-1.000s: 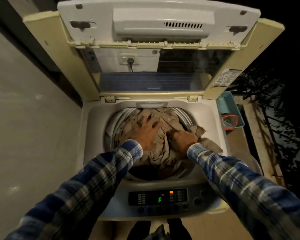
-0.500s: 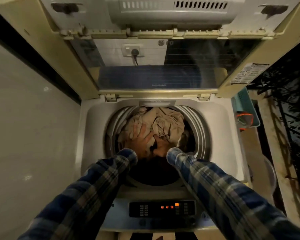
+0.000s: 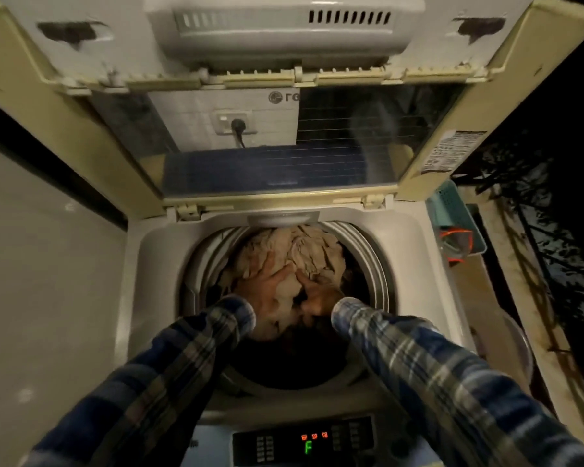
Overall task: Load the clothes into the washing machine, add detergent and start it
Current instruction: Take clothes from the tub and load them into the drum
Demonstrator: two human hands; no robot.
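Observation:
A top-loading washing machine (image 3: 155, 264) stands open below me, its lid (image 3: 284, 45) folded up at the back. Beige clothes (image 3: 304, 247) lie bunched deep in the drum. Both my arms in blue plaid sleeves reach down into it. My left hand (image 3: 267, 288) presses flat on the fabric with fingers spread. My right hand (image 3: 317, 296) presses on the fabric just to its right; its fingertips are partly buried in the folds. The control panel (image 3: 304, 443) at the front edge shows a green "F" and small orange lights.
A teal plastic basket (image 3: 452, 210) holding an orange-rimmed item sits to the right of the machine on a ledge. A pale wall runs along the left. A wall socket with a plug (image 3: 236, 124) shows through the lid's window. Dark foliage lies at far right.
The clothes that sat heaped over the drum's rim now lie lower inside it. Both hands have gone deeper into the drum, and my view has moved closer to the machine.

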